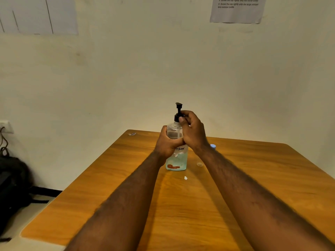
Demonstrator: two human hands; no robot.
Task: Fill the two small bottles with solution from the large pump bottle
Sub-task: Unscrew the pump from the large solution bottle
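The large pump bottle [176, 161] stands upright on the wooden table [181, 205]. It is clear, holds pale blue liquid in its lower part and carries a white label. Its black pump head [179, 106] sticks up above my hands. My left hand [167, 144] grips the bottle's body from the left. My right hand [193, 130] grips the black collar at the bottle's neck. A small light-blue thing [213, 146], maybe a small bottle's cap, shows just behind my right wrist; the rest is hidden.
A small clear round lid [200, 164] and a white scrap [185, 177] lie on the table near the bottle. A black bag [12, 187] sits on the floor at the left. Paper sheets [237, 9] hang on the wall behind.
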